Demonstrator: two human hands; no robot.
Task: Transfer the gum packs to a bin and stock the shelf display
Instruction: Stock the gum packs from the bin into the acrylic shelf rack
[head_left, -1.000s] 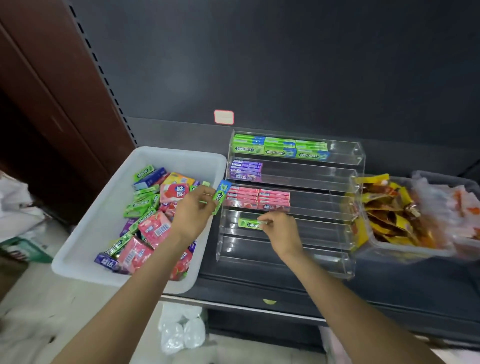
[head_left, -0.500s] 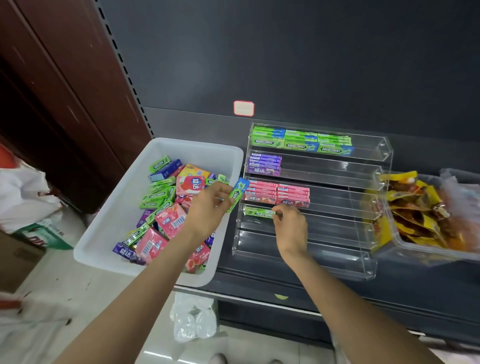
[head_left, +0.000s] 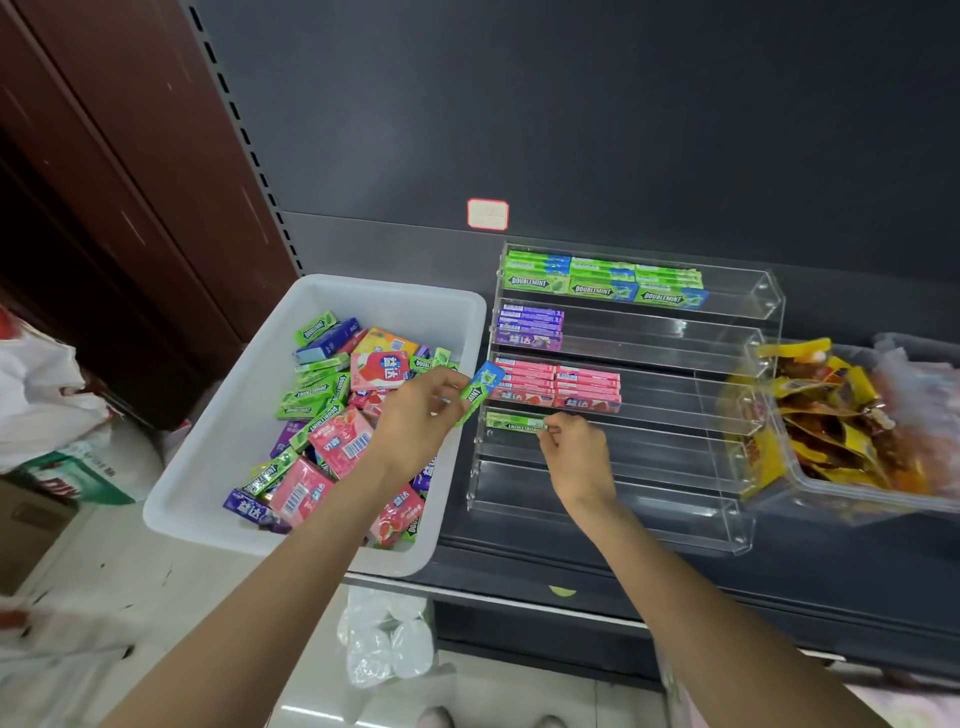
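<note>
left hand (head_left: 415, 415) pinches green-blue gum stick pack (head_left: 480, 392), long axis tilted, just left of clear acrylic tiered display (head_left: 748, 312); right hand (head_left: 576, 457) pinches flat green pack (head_left: 514, 421) lying left-right on fourth tier.

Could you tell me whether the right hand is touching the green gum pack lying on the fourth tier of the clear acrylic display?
Touching. The head view shows the right hand pinching the right end of the green gum pack, no gap between fingertips and wrapper.

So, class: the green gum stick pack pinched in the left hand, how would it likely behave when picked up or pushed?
The green gum pack, pinched in the left hand, stays straight, so probably stiff. Fingertips alone hold it: likely light. Its flat, glossy wrapper would probably slide, not roll.
</note>
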